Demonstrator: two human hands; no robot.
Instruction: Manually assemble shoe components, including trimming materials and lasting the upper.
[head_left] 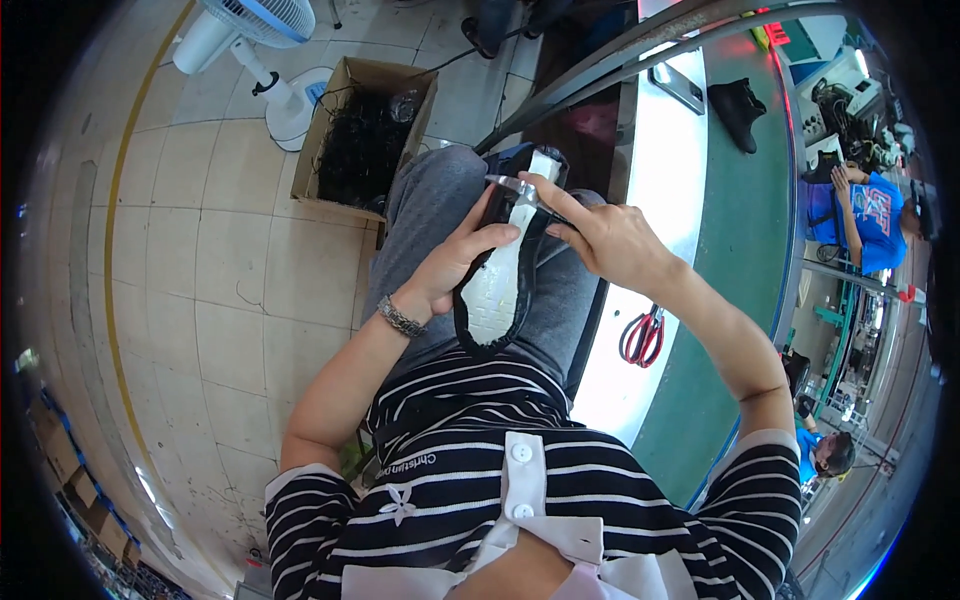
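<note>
A black shoe with a white sole lies sole-up over my lap, toe end away from me. My left hand grips its left side around the middle. My right hand is closed on a small metal cutting tool, whose tip rests at the shoe's far edge. The index finger stretches along the tool. A metal bracelet sits on my left wrist.
Red-handled scissors lie on the white edge of a green conveyor table to my right. Another black shoe sits farther along it. A cardboard box of dark scraps and a standing fan are on the tiled floor. Co-workers sit at right.
</note>
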